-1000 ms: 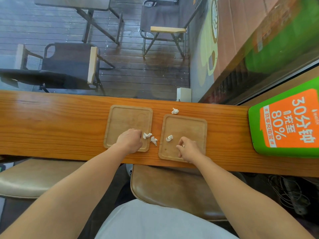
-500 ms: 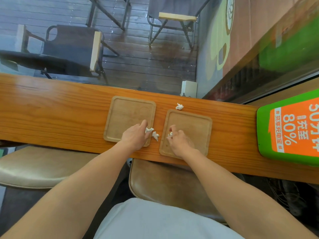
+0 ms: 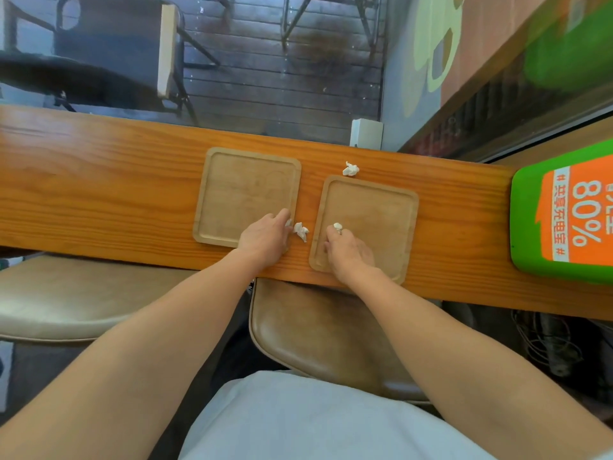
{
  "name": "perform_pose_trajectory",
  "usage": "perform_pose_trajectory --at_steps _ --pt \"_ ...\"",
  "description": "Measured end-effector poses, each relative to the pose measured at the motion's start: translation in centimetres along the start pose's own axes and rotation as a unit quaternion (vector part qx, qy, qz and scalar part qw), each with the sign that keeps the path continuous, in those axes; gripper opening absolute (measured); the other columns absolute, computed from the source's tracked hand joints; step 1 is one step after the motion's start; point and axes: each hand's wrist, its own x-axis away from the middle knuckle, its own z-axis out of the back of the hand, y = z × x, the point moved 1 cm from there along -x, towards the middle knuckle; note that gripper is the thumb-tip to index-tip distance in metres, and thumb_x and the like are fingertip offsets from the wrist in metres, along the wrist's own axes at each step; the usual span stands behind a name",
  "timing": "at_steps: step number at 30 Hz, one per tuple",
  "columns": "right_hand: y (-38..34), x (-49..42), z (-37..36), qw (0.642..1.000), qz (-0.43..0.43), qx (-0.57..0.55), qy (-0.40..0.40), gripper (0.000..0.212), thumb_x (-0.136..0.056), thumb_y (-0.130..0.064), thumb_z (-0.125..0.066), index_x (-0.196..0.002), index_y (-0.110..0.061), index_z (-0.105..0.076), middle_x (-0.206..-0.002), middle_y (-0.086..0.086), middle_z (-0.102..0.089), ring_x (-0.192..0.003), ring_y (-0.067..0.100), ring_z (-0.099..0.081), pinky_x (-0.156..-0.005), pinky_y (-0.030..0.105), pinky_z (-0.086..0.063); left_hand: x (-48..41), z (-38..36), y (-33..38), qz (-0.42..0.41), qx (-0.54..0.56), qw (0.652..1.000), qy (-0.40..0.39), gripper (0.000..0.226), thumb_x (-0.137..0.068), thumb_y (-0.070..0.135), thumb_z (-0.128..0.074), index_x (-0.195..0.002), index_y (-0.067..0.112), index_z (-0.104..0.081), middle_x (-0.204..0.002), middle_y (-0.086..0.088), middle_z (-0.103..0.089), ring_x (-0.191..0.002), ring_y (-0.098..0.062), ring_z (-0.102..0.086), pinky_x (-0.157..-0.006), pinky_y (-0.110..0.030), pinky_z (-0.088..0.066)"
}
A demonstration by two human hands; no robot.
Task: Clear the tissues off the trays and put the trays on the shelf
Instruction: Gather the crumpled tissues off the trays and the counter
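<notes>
Two wooden trays lie flat side by side on the long wooden table, which runs left to right across the view. The left tray sits squarely, its edges roughly in line with the table's edges. The right tray is nearer the person and slightly turned, with its long axis running from the near edge of the table toward the far edge; its near rim lies close to the table's front edge.

The left hand rests on the near right corner of the left tray, fingers stretched toward the right and loosely spread, not closed on anything. Their tips touch a small tissue scrap at the tray's right rim. Just beyond those fingers, on the bare table in the gap between the trays, lies a crumpled tissue.

The right hand lies over the near left part of the right tray. Its fingers are drawn together and pinch a small tissue wad, which shows at the fingertips just above the tray's floor.

A third tissue ball sits on the table well beyond both hands, just past the far left corner of the right tray.

To the far right of the right fingers, a green and orange box rests on the table's end. Tan padded seats stand under the table's near edge.
</notes>
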Motion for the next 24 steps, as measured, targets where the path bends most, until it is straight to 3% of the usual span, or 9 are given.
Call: perform_pose_trajectory --at_steps 5,8,11,15,19,24 --pt "0.3 1.1 0.3 1.0 -0.001 -0.001 0.007 0.035 -0.102 -0.039 -0.032 -0.099 -0.017 -0.06 -0.094 0.007 -0.059 -0.078 0.025 -0.052 -0.066 0.035 -0.042 1.0 0.5 -0.4 0.037 -0.002 0.998 -0.043 0.031 -0.101 0.04 -0.03 -0.099 0.015 -0.048 -0.091 -0.008 -0.062 -0.079 -0.028 -0.059 -0.072 -0.045 -0.051" --pt "0.4 2.5 0.7 1.0 -0.006 0.009 0.011 0.042 -0.101 -0.042 -0.034 -0.08 -0.021 -0.063 -0.077 0.002 -0.061 -0.07 0.022 -0.058 -0.061 0.034 -0.045 2.1 0.9 -0.7 0.031 -0.037 0.997 -0.061 0.042 -0.1 0.048 -0.028 -0.092 0.016 -0.054 -0.087 -0.006 -0.063 -0.077 -0.027 -0.059 -0.072 -0.042 -0.052" --pt "0.3 3.6 1.1 1.0 -0.015 -0.001 0.024 0.041 -0.095 -0.033 -0.046 -0.058 -0.021 -0.057 -0.063 0.001 -0.059 -0.061 0.021 -0.058 -0.054 0.031 -0.046 3.2 1.6 -0.7 0.019 -0.064 0.996 -0.067 0.045 -0.099 0.05 -0.031 -0.084 0.018 -0.059 -0.081 -0.004 -0.064 -0.073 -0.025 -0.061 -0.072 -0.042 -0.055" --pt "-0.4 4.3 2.8 0.998 -0.018 -0.046 0.034 0.039 -0.087 -0.017 -0.054 -0.048 -0.021 -0.05 -0.061 0.005 -0.059 -0.065 0.026 -0.063 -0.062 0.036 -0.057 3.7 3.1 -0.3 0.014 -0.079 0.995 -0.055 0.042 -0.099 0.046 -0.033 -0.084 0.018 -0.06 -0.083 -0.004 -0.063 -0.075 -0.025 -0.061 -0.07 -0.039 -0.054" --pt "-0.7 4.3 4.8 0.997 -0.012 -0.059 0.048 0.037 -0.079 -0.012 -0.054 -0.044 -0.02 -0.046 -0.052 0.001 -0.05 -0.055 0.022 -0.055 -0.049 0.028 -0.043 3.6 4.8 0.6 0.004 -0.082 0.996 -0.035 0.041 -0.099 0.042 -0.034 -0.078 0.017 -0.059 -0.076 -0.004 -0.062 -0.069 -0.024 -0.059 -0.063 -0.036 -0.051" --pt "-0.4 4.5 6.4 0.992 -0.006 -0.117 0.039 0.029 -0.072 -0.002 -0.052 -0.046 -0.016 -0.049 -0.053 0.002 -0.049 -0.05 0.017 -0.049 -0.041 0.025 -0.035 3.6 6.2 1.5 -0.003 -0.086 0.996 -0.019 0.041 -0.098 0.039 -0.035 -0.078 0.016 -0.063 -0.077 -0.003 -0.063 -0.069 -0.023 -0.061 -0.067 -0.037 -0.055"
